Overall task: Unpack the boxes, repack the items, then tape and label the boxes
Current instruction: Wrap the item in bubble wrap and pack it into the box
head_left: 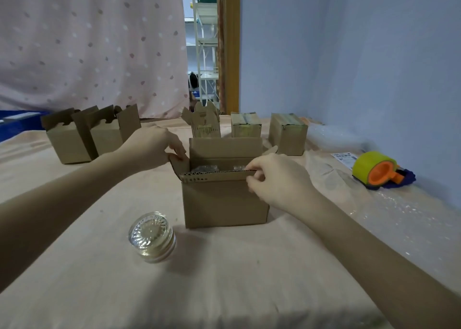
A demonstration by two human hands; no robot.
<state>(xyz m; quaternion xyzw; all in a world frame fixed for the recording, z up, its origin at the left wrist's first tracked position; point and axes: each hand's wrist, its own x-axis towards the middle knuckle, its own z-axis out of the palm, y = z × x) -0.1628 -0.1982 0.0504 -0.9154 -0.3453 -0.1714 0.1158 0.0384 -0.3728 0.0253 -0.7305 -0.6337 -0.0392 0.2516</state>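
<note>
An open cardboard box stands in the middle of the table, its flaps up. Bubble-wrapped items show inside it. My left hand pinches the box's left flap at its top edge. My right hand pinches the near flap at its right end. A clear ribbed glass jar sits on the cloth to the box's near left, apart from both hands. A yellow and orange tape dispenser lies at the right by the wall.
Two open empty boxes stand at the far left. Behind the middle box stand an opened box and two taped boxes. Bubble wrap and a label sheet lie along the right wall.
</note>
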